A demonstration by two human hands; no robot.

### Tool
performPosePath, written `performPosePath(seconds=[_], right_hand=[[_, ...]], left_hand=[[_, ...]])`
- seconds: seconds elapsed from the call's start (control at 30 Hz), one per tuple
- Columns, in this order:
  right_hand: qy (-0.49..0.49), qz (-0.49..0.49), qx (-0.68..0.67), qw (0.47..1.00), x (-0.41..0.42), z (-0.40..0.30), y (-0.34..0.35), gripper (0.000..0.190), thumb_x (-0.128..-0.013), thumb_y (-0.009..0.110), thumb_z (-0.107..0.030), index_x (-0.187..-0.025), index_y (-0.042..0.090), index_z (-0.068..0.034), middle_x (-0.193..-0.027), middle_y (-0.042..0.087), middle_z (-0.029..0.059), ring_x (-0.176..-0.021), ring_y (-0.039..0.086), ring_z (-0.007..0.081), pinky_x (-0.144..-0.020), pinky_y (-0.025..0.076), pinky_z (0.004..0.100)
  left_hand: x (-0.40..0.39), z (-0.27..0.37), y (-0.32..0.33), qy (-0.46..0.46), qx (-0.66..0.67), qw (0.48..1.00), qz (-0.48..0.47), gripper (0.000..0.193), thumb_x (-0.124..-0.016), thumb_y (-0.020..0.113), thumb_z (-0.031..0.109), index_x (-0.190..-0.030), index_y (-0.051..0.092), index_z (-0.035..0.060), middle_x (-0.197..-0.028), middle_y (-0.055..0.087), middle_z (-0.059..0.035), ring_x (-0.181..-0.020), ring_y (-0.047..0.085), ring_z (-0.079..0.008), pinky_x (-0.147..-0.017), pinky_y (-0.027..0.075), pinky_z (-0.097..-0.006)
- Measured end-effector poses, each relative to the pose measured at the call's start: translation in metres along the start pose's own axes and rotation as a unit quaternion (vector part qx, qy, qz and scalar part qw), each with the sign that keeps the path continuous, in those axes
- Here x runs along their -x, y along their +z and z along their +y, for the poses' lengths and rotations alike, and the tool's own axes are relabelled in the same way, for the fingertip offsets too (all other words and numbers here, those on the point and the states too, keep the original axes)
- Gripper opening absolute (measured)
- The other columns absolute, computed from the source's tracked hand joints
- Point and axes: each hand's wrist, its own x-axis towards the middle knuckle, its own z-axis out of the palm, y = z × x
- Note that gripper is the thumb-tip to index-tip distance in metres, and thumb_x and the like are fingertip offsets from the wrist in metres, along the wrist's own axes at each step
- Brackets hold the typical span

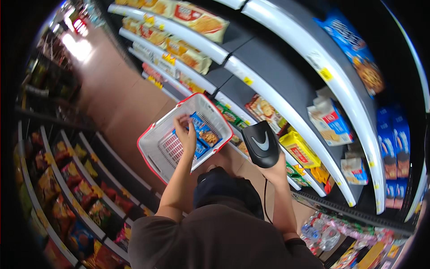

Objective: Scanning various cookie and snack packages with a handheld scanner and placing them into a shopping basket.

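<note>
My left hand (185,133) is over the white plastic shopping basket (151,136) with a red rim, its fingers partly curled and nothing seen between them. Blue cookie packets (204,131) lie inside the basket, just right of that hand. The basket stands in the aisle beside the shelves. In my right hand (276,170) is a black handheld barcode scanner (260,143), its head facing away from my body and a cable hanging below it. Beyond the scanner, a yellow snack package (299,149) sits on a lower shelf.
Tall shelving with white edge strips (268,82) curves along the right, holding biscuit packs (200,22) and a blue cookie bag (356,53). Snack bag shelves (72,181) run along the left. Plastic bottles (320,233) stand at lower right. The tiled aisle floor (111,77) stretches to the upper left.
</note>
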Motion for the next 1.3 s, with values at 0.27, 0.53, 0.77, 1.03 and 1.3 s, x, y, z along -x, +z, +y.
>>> performPosePath(seconds=[0.27,0.53,0.77,1.03,1.3], right_hand=[[0.029,-0.113,0.070,0.991,0.004,0.098,0.080,0.049,-0.061,0.079,-0.022,-0.100,0.057,-0.002,-0.089,0.065,0.0192,-0.087,0.064,0.0351,-0.073,0.050,0.0390],[0.102,-0.194,0.109,0.970,0.040,0.099,0.111,0.057,-0.056,0.081,-0.013,-0.106,0.054,-0.002,-0.090,0.064,0.0196,-0.089,0.063,0.0365,-0.075,0.050,0.0388],[0.182,-0.176,0.114,0.961,0.042,0.103,0.092,0.054,-0.058,0.079,-0.012,-0.104,0.054,-0.001,-0.091,0.064,0.0196,-0.090,0.062,0.0372,-0.075,0.050,0.0396],[0.176,-0.113,0.100,0.973,0.045,0.105,0.070,0.055,-0.060,0.078,-0.015,-0.108,0.054,-0.004,-0.088,0.065,0.0194,-0.087,0.062,0.0377,-0.072,0.050,0.0406],[0.148,-0.098,-0.025,0.984,0.065,0.106,0.057,0.062,-0.061,0.083,-0.013,-0.114,0.052,0.002,-0.103,0.064,0.0145,-0.097,0.062,0.0224,-0.085,0.048,0.0334]], left_hand=[[0.086,-0.218,-0.073,-0.355,-0.278,0.892,-0.025,0.044,-0.064,0.069,0.015,-0.100,0.051,-0.0035,-0.091,0.057,-0.0161,-0.084,0.058,-0.0260,-0.074,0.048,-0.0359],[0.072,-0.252,-0.053,-0.493,-0.376,0.784,0.031,0.077,-0.064,0.078,0.028,-0.119,0.038,-0.0056,-0.121,0.045,-0.0244,-0.115,0.046,-0.0362,-0.098,0.040,-0.0391],[0.048,-0.245,-0.003,-0.300,-0.332,0.894,-0.004,0.058,-0.072,0.073,0.039,-0.104,0.052,-0.0045,-0.090,0.060,-0.0165,-0.084,0.060,-0.0322,-0.076,0.047,-0.0390],[0.052,-0.286,0.014,-0.423,-0.234,0.875,-0.028,0.068,-0.073,0.073,0.038,-0.118,0.046,-0.0052,-0.111,0.058,-0.0217,-0.100,0.059,-0.0335,-0.082,0.048,-0.0384],[0.056,-0.249,-0.010,-0.454,-0.034,0.886,0.090,0.062,-0.075,0.073,0.036,-0.117,0.042,0.0008,-0.102,0.059,-0.0145,-0.093,0.059,-0.0242,-0.076,0.050,-0.0341]])
